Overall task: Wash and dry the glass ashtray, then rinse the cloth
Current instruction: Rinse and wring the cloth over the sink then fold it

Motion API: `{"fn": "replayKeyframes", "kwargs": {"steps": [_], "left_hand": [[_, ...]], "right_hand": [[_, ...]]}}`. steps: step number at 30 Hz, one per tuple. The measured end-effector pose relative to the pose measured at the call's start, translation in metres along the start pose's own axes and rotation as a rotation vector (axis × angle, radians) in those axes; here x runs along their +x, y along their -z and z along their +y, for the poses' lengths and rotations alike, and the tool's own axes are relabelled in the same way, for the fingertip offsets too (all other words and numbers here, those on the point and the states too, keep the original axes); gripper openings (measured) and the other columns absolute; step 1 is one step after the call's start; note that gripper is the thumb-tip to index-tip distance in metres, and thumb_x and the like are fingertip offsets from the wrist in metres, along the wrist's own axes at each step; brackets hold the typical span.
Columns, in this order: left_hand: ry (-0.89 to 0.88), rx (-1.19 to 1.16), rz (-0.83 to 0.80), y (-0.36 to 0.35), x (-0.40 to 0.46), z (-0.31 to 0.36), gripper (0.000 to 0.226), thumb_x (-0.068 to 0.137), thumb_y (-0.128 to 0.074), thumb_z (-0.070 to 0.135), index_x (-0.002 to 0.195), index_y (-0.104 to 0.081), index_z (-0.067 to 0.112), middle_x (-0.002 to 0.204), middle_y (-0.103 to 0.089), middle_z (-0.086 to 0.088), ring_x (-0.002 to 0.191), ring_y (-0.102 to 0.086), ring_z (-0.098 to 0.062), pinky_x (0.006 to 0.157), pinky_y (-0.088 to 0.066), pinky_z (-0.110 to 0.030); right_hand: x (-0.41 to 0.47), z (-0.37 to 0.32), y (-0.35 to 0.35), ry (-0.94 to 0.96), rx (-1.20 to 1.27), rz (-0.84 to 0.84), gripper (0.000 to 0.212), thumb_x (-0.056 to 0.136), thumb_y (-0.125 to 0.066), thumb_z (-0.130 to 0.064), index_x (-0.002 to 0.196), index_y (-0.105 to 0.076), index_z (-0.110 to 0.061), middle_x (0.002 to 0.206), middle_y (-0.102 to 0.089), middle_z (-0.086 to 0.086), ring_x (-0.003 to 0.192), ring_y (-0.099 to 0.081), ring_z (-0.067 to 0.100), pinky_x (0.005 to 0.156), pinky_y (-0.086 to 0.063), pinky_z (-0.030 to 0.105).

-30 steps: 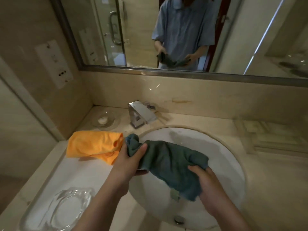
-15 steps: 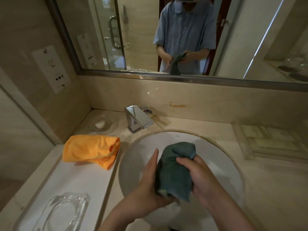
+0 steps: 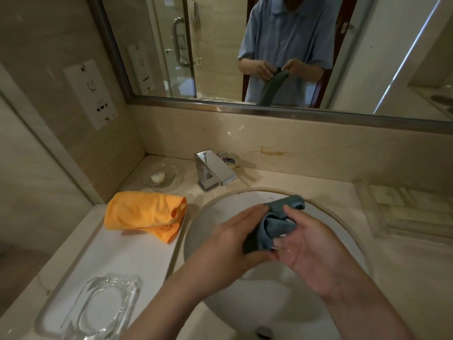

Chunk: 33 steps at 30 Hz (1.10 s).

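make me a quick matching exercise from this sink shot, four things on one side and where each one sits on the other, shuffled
Things:
1. glass ashtray
2. orange cloth
3. blue-grey cloth
4. soap dish

Places:
A. held in both hands over the basin
B. back corner of the counter, left of the tap
C. near end of the white tray, left of the basin
D. far end of the white tray

Pairs: 1-C, 2-D, 3-A, 4-B
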<state>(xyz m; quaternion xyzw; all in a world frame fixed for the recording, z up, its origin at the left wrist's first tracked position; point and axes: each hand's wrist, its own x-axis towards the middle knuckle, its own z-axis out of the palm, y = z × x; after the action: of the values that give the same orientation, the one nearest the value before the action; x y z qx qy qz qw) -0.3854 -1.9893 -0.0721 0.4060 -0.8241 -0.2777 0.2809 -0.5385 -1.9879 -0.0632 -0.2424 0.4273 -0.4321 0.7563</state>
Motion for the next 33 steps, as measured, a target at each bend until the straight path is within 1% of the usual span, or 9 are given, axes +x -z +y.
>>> {"fn": "replayKeyframes", "kwargs": {"steps": [4, 8, 11, 15, 21, 23, 25, 29, 33], "left_hand": [[0.039, 0.051, 0.102, 0.011, 0.005, -0.006, 0.038, 0.091, -0.051, 0.011, 0.127, -0.054, 0.02, 0.094, -0.061, 0.014, 0.079, -0.052, 0.022, 0.071, -0.039, 0.002], [0.205, -0.164, 0.006, 0.025, 0.01, -0.008, 0.038, 0.095, -0.044, 0.015, 0.116, -0.048, 0.047, 0.111, -0.061, 0.015, 0.101, -0.057, 0.004, 0.09, -0.048, -0.015], [0.346, -0.4, -0.026, 0.032, 0.011, -0.014, 0.039, 0.097, -0.041, 0.014, 0.111, -0.048, 0.048, 0.122, -0.06, 0.013, 0.116, -0.055, -0.007, 0.098, -0.048, -0.029], [0.471, -0.555, 0.067, 0.033, 0.016, -0.012, 0.035, 0.097, -0.04, 0.015, 0.112, -0.054, 0.043, 0.112, -0.064, 0.005, 0.104, -0.06, -0.01, 0.085, -0.055, -0.026], [0.454, -0.325, -0.025, 0.019, 0.025, 0.009, 0.036, 0.097, -0.038, 0.02, 0.13, -0.049, 0.032, 0.126, -0.056, 0.009, 0.111, -0.055, -0.007, 0.097, -0.048, -0.027], [0.419, -0.217, -0.082, 0.019, 0.024, 0.012, 0.039, 0.097, -0.037, 0.018, 0.132, -0.046, 0.032, 0.119, -0.053, 0.016, 0.103, -0.052, 0.0, 0.086, -0.044, -0.011], [0.399, -0.164, -0.105, 0.021, 0.022, 0.013, 0.042, 0.096, -0.036, 0.013, 0.131, -0.047, 0.032, 0.115, -0.052, 0.017, 0.102, -0.048, 0.003, 0.077, -0.039, -0.003], [0.421, -0.169, -0.064, 0.025, 0.02, 0.01, 0.045, 0.094, -0.034, 0.004, 0.126, -0.053, 0.03, 0.109, -0.051, 0.022, 0.107, -0.042, 0.004, 0.093, -0.033, -0.011], [0.446, -0.276, -0.014, 0.023, 0.021, 0.007, 0.044, 0.094, -0.036, 0.006, 0.105, -0.058, 0.042, 0.109, -0.054, 0.018, 0.102, -0.049, 0.004, 0.087, -0.037, -0.012]], "right_hand": [[0.005, 0.001, -0.004, -0.011, -0.025, 0.008, 0.038, 0.096, -0.037, -0.032, 0.122, -0.057, -0.011, 0.114, -0.069, 0.01, 0.097, -0.069, 0.027, 0.085, -0.053, 0.043], [0.001, 0.0, -0.002, 0.063, -0.245, 0.093, 0.023, 0.092, -0.05, -0.024, 0.113, -0.059, -0.025, 0.105, -0.073, 0.0, 0.1, -0.068, 0.023, 0.098, -0.045, 0.049], [-0.002, 0.0, 0.001, 0.118, -0.401, 0.218, 0.015, 0.088, -0.058, -0.02, 0.097, -0.066, -0.028, 0.094, -0.074, -0.005, 0.1, -0.065, 0.018, 0.096, -0.046, 0.043], [-0.005, 0.001, 0.003, 0.157, -0.519, 0.317, 0.011, 0.088, -0.059, -0.027, 0.09, -0.069, -0.025, 0.092, -0.074, -0.001, 0.096, -0.065, 0.022, 0.089, -0.05, 0.043], [0.003, 0.012, -0.002, 0.023, -0.351, 0.285, 0.022, 0.093, -0.05, -0.03, 0.098, -0.067, -0.016, 0.098, -0.073, 0.006, 0.094, -0.068, 0.025, 0.096, -0.048, 0.045], [0.002, 0.009, -0.002, 0.019, -0.286, 0.295, 0.022, 0.093, -0.049, -0.03, 0.096, -0.066, -0.016, 0.101, -0.072, 0.005, 0.099, -0.065, 0.024, 0.097, -0.046, 0.042], [-0.003, 0.005, -0.002, 0.092, -0.459, 0.331, 0.026, 0.093, -0.049, -0.034, 0.085, -0.068, -0.017, 0.095, -0.071, 0.0, 0.097, -0.063, 0.019, 0.086, -0.047, 0.032], [-0.011, 0.0, -0.005, 0.245, -0.9, 0.309, 0.043, 0.091, -0.047, -0.041, 0.075, -0.067, -0.006, 0.073, -0.066, 0.006, 0.072, -0.06, 0.021, 0.065, -0.043, 0.03], [-0.011, -0.003, -0.006, 0.297, -0.729, 0.345, 0.028, 0.089, -0.051, -0.036, 0.076, -0.071, -0.022, 0.082, -0.073, 0.003, 0.082, -0.068, 0.019, 0.07, -0.051, 0.027]]}}
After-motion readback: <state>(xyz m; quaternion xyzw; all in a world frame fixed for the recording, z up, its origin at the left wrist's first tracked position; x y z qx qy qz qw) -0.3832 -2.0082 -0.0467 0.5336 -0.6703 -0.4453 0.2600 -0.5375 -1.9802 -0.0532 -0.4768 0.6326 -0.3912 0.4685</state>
